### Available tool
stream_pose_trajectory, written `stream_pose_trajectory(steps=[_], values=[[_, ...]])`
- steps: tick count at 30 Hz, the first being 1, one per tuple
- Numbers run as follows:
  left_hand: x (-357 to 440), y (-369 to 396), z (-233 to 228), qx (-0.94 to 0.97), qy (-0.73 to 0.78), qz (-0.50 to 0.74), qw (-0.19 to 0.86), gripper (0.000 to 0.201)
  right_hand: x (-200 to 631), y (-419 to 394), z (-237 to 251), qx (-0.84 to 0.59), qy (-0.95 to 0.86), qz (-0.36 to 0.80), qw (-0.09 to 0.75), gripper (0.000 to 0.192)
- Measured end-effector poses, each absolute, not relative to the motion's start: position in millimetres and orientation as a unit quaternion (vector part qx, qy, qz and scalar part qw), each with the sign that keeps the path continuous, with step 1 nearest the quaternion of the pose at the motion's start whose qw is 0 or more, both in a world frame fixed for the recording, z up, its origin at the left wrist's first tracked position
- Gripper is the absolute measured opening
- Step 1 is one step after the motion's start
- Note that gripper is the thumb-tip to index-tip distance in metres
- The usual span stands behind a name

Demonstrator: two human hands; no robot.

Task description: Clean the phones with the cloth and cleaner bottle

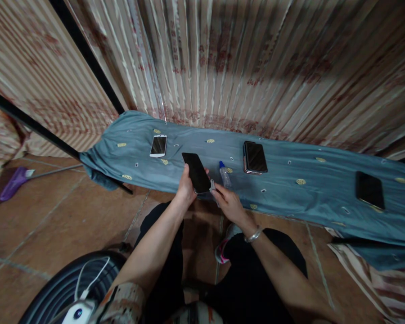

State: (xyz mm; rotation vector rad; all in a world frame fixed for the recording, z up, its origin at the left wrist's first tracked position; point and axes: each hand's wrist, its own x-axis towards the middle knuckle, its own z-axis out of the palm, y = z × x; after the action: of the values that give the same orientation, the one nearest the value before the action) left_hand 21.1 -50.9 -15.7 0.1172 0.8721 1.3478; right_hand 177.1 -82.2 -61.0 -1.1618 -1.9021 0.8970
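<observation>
My left hand (187,183) is closed around a black smartphone (196,173), thumb on its left edge, dark screen facing up. At the phone's lower right corner, my right hand (228,201) pinches a small grey cloth (212,185) against the edge. Just beyond that hand lies a clear bottle (226,178) with a blue cap. A white phone (158,146) rests to the left on the blue cloth cover (189,130). Right of the bottle is a stack of dark phones (255,157). Farther right lies another black phone (370,190).
A pleated patterned curtain (202,63) hangs behind the covered surface. Black poles (87,54) stand at the left. A purple broom (14,183) lies on the tiled floor. By my left arm are a black round coil-like object (54,288) and a white device with a cable (79,311).
</observation>
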Motion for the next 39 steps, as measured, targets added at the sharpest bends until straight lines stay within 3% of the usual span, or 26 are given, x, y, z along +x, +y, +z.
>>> stream_pose_trajectory(steps=[6,12,28,39], values=[[21,-51,-7,0.056,0.383,0.607,0.694,0.064,173,-88,-64,-0.424,-0.803,0.133,0.398,0.034],[26,-56,-5,0.077,0.392,0.594,0.698,0.07,161,-97,-56,-0.375,-0.831,0.067,0.406,0.035],[44,-59,-18,0.102,0.397,0.605,0.683,0.057,147,-91,-53,-0.428,-0.763,0.235,0.424,0.044],[60,-68,-20,0.112,0.371,0.605,0.696,0.049,143,-63,-47,-0.466,-0.744,0.195,0.437,0.045]])
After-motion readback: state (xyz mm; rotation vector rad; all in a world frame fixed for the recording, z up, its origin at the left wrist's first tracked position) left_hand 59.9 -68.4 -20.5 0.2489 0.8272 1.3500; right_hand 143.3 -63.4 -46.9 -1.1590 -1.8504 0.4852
